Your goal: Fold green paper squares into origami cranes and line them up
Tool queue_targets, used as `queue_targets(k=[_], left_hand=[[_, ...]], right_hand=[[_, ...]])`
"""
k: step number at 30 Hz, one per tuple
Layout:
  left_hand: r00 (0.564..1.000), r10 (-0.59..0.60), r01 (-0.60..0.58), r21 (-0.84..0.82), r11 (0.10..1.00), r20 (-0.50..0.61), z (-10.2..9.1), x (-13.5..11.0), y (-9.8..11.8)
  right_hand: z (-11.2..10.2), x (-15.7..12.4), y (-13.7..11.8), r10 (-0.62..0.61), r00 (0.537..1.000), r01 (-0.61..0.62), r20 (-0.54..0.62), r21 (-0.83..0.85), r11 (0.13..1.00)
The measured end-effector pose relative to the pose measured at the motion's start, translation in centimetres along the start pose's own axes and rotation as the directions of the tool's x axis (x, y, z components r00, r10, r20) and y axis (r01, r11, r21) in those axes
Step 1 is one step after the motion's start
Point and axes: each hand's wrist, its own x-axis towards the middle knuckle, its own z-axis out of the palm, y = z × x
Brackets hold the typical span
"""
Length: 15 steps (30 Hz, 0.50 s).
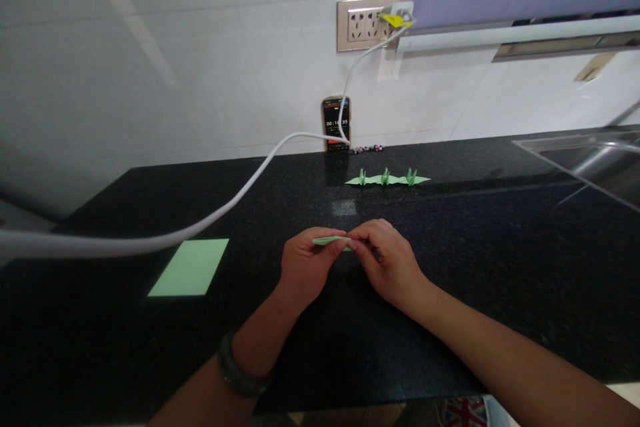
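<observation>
Between both hands is a small folded piece of light green paper [327, 239], partly hidden by the fingers. My left hand [306, 265] is closed on it from the left, thumb lying across the paper. From the right, my right hand [389, 259] pinches its other end between thumb and forefinger. Farther back on the counter, three green folded paper cranes [385, 178] stand in a row. A flat stack or sheet of green paper [191, 268] lies to the left of my hands.
A phone [337, 123] showing a timer leans on the tiled wall. Its white cable [260, 170] crosses the left side and runs up to a wall socket [367, 23]. A beaded string [369, 149] lies by the phone. At right is a sink [600, 153] set into the black counter [480, 240].
</observation>
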Motion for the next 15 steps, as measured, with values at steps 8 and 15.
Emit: queue_targets(k=[8, 15], left_hand=[[0.994, 0.109, -0.109, 0.038, 0.993, -0.009, -0.01, 0.13, -0.13], [0.999, 0.028, -0.027, -0.032, 0.999, 0.039, -0.09, 0.14, -0.05]], right_hand=[[-0.02, 0.02, 0.01, -0.007, 1.0, 0.007, 0.002, -0.002, 1.0], [-0.1, 0.05, -0.01, 0.022, 0.999, -0.024, 0.024, 0.054, 0.998]])
